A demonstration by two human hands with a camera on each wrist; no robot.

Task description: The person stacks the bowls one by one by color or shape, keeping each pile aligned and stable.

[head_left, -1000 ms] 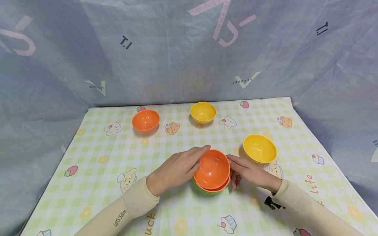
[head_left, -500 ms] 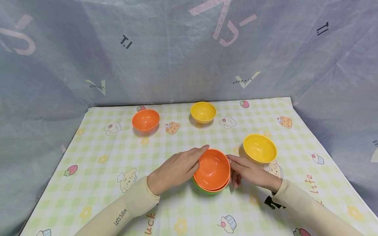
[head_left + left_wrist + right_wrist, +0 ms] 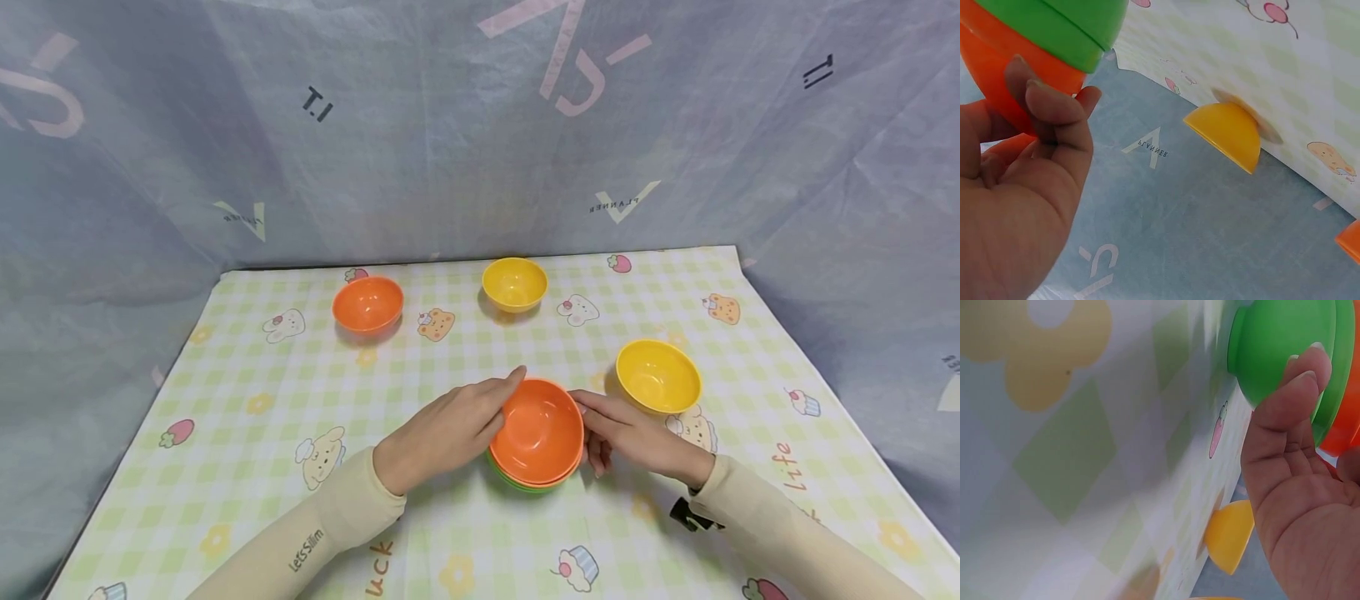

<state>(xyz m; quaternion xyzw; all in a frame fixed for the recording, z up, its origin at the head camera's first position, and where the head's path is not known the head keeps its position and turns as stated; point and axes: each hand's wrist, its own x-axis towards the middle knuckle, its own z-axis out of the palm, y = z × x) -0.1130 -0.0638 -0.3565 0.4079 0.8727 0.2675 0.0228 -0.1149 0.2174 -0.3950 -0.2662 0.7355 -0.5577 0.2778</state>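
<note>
In the head view, a stack of bowls stands near the table's middle. An orange bowl (image 3: 537, 429) sits on top, with another orange rim just under it. Green bowls (image 3: 1291, 350) form the bottom of the stack, their layered rims showing in the right wrist view. My left hand (image 3: 450, 433) holds the stack's left side, its curled fingers against the orange bowl in the left wrist view. Round the right side, my right hand (image 3: 637, 433) holds the stack with bent fingers on the green. The thumbs are partly hidden.
One yellow bowl (image 3: 657, 377) stands just beyond my right hand. Farther back are a second yellow bowl (image 3: 514, 285) and a separate orange bowl (image 3: 367, 305). A checked cloth (image 3: 247, 483) covers the table, and a grey-blue curtain (image 3: 420, 167) hangs behind it.
The top orange bowl has settled lower and more evenly into the stack. My left fingertips have slid slightly left along its rim; the right hand has hardly moved.
</note>
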